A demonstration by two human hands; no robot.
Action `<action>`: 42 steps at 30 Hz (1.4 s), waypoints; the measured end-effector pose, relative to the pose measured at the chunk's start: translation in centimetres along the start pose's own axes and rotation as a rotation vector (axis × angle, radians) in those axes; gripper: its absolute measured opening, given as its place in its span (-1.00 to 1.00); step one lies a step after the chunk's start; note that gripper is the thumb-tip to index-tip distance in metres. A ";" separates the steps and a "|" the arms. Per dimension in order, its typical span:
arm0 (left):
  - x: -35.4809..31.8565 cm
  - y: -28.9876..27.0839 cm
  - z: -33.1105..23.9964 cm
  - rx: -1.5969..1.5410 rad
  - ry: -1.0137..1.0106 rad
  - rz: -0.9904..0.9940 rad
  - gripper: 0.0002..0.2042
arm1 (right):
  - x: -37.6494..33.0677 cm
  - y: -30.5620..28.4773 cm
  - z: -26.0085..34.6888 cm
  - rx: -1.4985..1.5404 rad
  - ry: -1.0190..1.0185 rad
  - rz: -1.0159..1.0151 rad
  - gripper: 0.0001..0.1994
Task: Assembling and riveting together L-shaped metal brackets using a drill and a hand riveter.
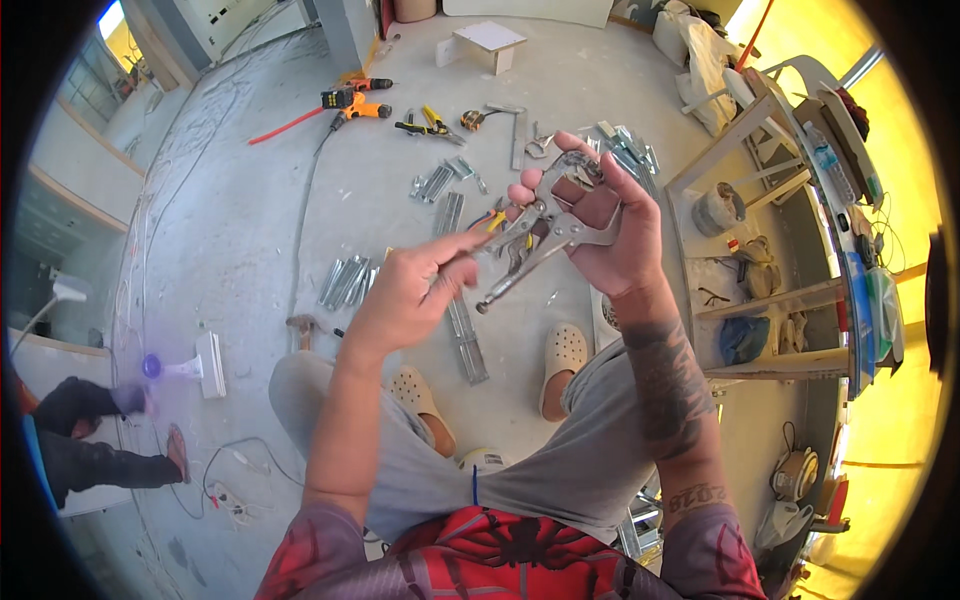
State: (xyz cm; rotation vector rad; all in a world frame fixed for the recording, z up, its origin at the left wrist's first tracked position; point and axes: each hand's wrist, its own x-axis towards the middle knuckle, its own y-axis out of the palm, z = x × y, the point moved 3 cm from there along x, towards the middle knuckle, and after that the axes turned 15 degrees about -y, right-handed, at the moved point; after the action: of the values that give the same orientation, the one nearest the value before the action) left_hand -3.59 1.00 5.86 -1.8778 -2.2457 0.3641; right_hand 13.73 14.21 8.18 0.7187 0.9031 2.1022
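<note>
A pair of metal locking C-clamp pliers (562,232) is held up in front of me above the floor. My right hand (625,235) wraps around its curved jaw end, palm turned up. The fingers of my left hand (418,290), slightly blurred, close on the end of one handle from the left. The handles are spread apart, and the one with the adjusting screw points down and left. Behind the pliers on the floor lies a hand tool with yellow handles (492,218), partly hidden. A long metal channel (463,335) runs below my hands.
Bundles of metal pieces (347,282) lie around on the concrete floor. A hammer (303,328) rests near my left knee. Farther off are cordless drills (362,106), snips (433,125) and a tape measure (471,119). A wooden shelf (775,300) stands right; another person's legs (110,440) show left.
</note>
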 end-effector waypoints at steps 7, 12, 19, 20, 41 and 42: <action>0.8 -0.1 2.2 -0.232 -0.233 -0.015 -0.59 | -0.2 0.4 0.5 -0.044 0.014 0.028 -0.47; 0.1 1.2 2.9 -0.332 -0.372 0.474 -0.58 | 0.2 -0.2 0.9 -0.030 -0.052 0.012 -0.51; 0.9 1.5 2.5 -0.256 -0.219 0.104 -0.72 | 0.4 -0.9 0.8 -0.170 -0.204 -0.064 -0.62; 0.9 2.1 2.1 -0.256 -0.219 0.104 -0.72 | 0.4 -1.0 0.7 -0.170 -0.205 -0.064 -0.62; 1.4 5.7 5.8 -0.630 -0.403 0.217 -0.78 | 0.6 -0.9 -0.1 -0.528 -0.496 -0.257 -0.69; 1.3 6.3 5.6 -0.631 -0.403 0.224 -0.78 | 0.5 -1.2 -0.3 -0.538 -0.525 -0.290 -0.69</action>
State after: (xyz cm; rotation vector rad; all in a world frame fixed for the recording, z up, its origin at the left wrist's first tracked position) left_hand 0.37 3.01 -1.37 -2.5775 -2.6328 0.0593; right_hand 13.69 15.11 7.21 0.7399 0.1288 1.6621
